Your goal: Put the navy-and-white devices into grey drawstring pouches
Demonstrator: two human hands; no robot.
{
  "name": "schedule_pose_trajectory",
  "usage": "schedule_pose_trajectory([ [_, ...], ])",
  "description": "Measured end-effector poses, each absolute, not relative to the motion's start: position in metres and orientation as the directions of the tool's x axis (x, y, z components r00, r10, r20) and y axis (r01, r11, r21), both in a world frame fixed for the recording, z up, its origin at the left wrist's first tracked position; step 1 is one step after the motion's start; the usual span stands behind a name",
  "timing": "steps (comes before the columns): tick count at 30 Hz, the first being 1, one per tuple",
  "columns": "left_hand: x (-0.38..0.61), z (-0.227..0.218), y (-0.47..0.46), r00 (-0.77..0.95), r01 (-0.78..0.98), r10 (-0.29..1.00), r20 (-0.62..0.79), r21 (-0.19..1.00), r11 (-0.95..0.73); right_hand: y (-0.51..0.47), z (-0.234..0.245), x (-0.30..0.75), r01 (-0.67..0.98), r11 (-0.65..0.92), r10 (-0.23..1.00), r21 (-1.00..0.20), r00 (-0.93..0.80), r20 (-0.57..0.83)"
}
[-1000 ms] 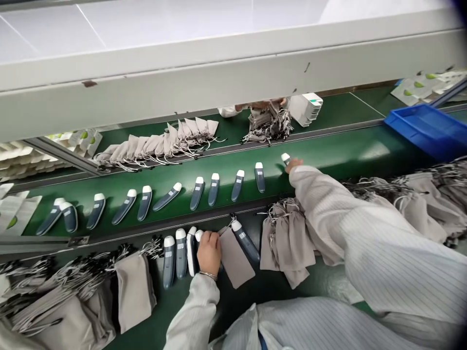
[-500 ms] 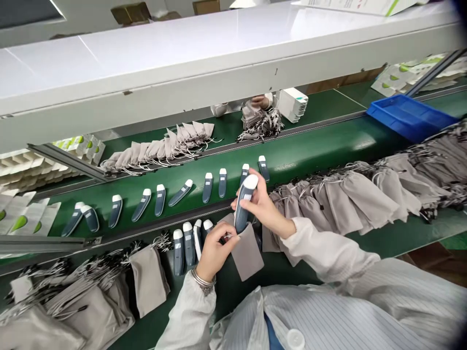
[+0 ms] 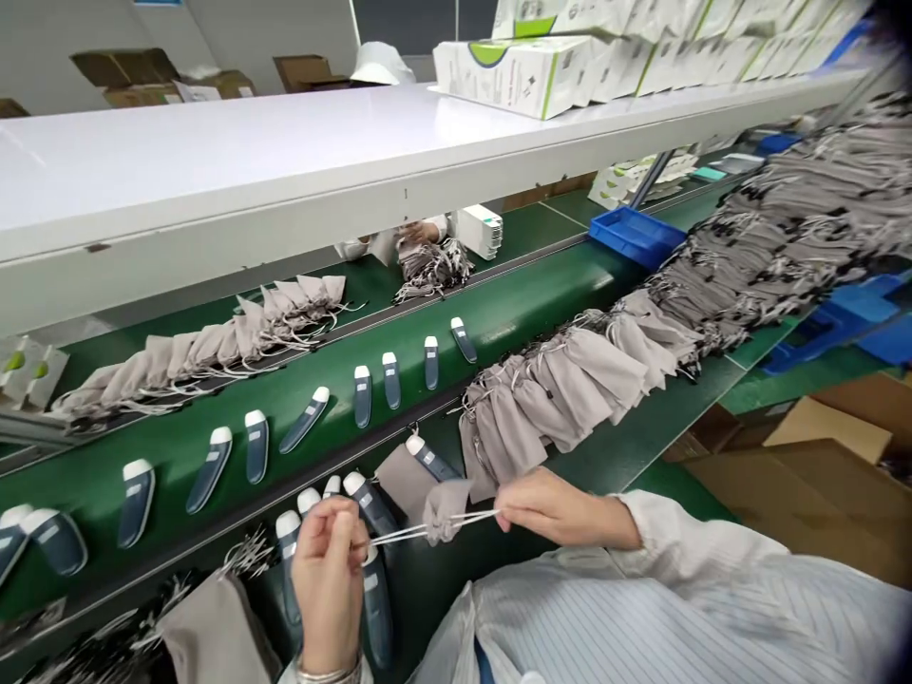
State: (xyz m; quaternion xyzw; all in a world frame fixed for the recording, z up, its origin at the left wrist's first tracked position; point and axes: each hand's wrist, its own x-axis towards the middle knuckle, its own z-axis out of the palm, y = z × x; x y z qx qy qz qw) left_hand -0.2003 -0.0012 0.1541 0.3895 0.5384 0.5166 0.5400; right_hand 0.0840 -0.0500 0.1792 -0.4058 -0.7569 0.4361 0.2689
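A grey drawstring pouch (image 3: 405,483) hangs between my hands, its neck bunched up. White cords run taut from the neck to both sides. My left hand (image 3: 329,575) is closed on the cord ends at the left. On the other side my right hand (image 3: 552,508) pinches the opposite cord ends. The pouch's contents are hidden. Close by my left hand lie several dark blue handheld devices with white caps (image 3: 377,608), partly covered by the hand. One more blue device (image 3: 433,460) lies just behind the pouch.
A spaced row of similar devices (image 3: 256,446) lies on the green conveyor belt (image 3: 527,304). Filled-looking pouches (image 3: 570,389) are heaped at right, flat pouches (image 3: 214,627) at lower left. Across the belt, another person's hand (image 3: 420,231) touches pouches. A white shelf (image 3: 285,171) spans above.
My right hand no longer holds the blue device that was at the pouch's mouth. Both hands have moved apart, drawing the cords tight and gathering the neck. The view has swung right.
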Motion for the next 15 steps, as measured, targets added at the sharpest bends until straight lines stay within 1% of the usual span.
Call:
schedule_pose_trajectory([
  [1,-0.199,0.149,0.002,-0.057,-0.150,0.979,-0.194,0.972,0.183,-0.053,0.189,0.091,0.303,0.309,0.866,-0.901,-0.481,0.135],
  [2,-0.197,0.142,0.007,0.015,-0.113,0.982,-0.189,0.975,0.189,-0.054,0.198,0.097,0.234,0.315,0.891,-0.920,-0.406,0.202],
  [3,-0.193,0.132,0.013,0.076,-0.029,0.983,-0.168,0.985,0.171,-0.052,0.207,0.103,0.175,0.302,0.922,-0.937,-0.304,0.240],
  [4,-0.190,0.120,0.020,0.117,0.091,0.984,-0.137,0.988,0.127,-0.047,0.215,0.109,0.136,0.267,0.954,-0.954,-0.180,0.241],
  [5,-0.187,0.106,0.028,0.140,0.242,0.985,-0.103,0.968,0.067,-0.039,0.221,0.115,0.115,0.216,0.976,-0.970,-0.042,0.213],
  [6,-0.185,0.091,0.036,0.149,0.411,0.987,-0.064,0.912,-0.003,-0.028,0.223,0.122,0.110,0.161,0.981,-0.981,0.091,0.171],
  [8,-0.184,0.062,0.051,0.171,0.706,0.985,-0.028,0.701,-0.103,-0.003,0.218,0.134,0.158,0.071,0.955,-0.985,0.276,0.113],
  [9,-0.184,0.050,0.057,0.179,0.792,0.983,-0.027,0.597,-0.128,0.011,0.209,0.138,0.222,0.040,0.941,-0.974,0.321,0.111],
  [10,-0.185,0.039,0.062,0.184,0.844,0.982,-0.036,0.518,-0.139,0.023,0.198,0.140,0.324,0.008,0.935,-0.946,0.333,0.122],
  [11,-0.185,0.031,0.066,0.182,0.869,0.982,-0.041,0.475,-0.141,0.034,0.184,0.141,0.471,-0.030,0.939,-0.882,0.316,0.137],
  [13,-0.186,0.020,0.070,0.168,0.880,0.985,-0.041,0.457,-0.131,0.048,0.158,0.139,0.760,-0.096,0.959,-0.643,0.244,0.145],
  [14,-0.187,0.016,0.071,0.162,0.884,0.986,-0.038,0.449,-0.128,0.052,0.149,0.138,0.851,-0.108,0.968,-0.514,0.208,0.142],
  [15,-0.187,0.013,0.071,0.157,0.888,0.987,-0.032,0.442,-0.127,0.056,0.143,0.137,0.907,-0.102,0.975,-0.409,0.173,0.140],
])
